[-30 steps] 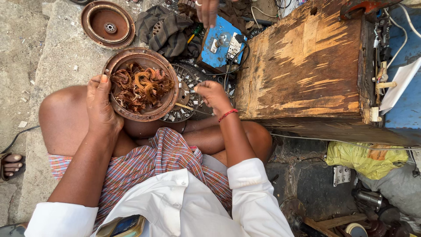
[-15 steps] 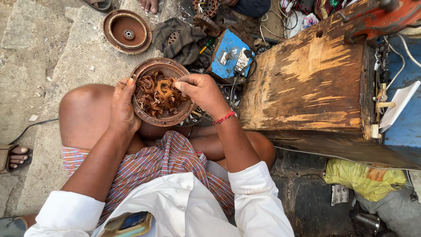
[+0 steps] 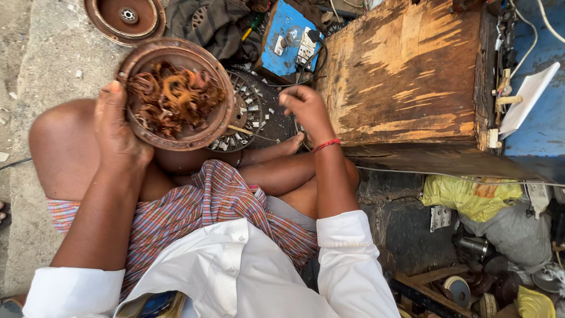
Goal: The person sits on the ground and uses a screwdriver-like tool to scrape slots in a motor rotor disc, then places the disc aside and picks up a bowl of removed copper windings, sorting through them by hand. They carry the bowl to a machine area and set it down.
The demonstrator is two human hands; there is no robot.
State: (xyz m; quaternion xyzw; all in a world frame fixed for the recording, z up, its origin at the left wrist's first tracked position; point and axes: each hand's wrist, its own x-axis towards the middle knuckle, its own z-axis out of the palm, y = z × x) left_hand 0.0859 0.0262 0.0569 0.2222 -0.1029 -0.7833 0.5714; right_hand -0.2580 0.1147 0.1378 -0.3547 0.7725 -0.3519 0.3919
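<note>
My left hand (image 3: 118,132) grips the near rim of a round brown motor housing (image 3: 207,126) full of tangled copper winding (image 3: 170,97), held above my left knee. My right hand (image 3: 303,109), with a red thread band at the wrist, hovers to the right of the housing with its fingers curled; whether it pinches anything is unclear. Under the housing a slotted round stator plate (image 3: 250,112) lies on the ground by my bare foot (image 3: 291,144).
A worn wooden box (image 3: 406,76) stands right of my right hand. A blue board (image 3: 288,41) with a socket and bulb, dark cloth (image 3: 206,20) and a second round brown cover (image 3: 126,17) lie ahead. Clutter and a yellow bag (image 3: 471,197) fill the lower right.
My right hand has come out of the copper winding and moved right, away from the housing. My left hand keeps its hold on the rim.
</note>
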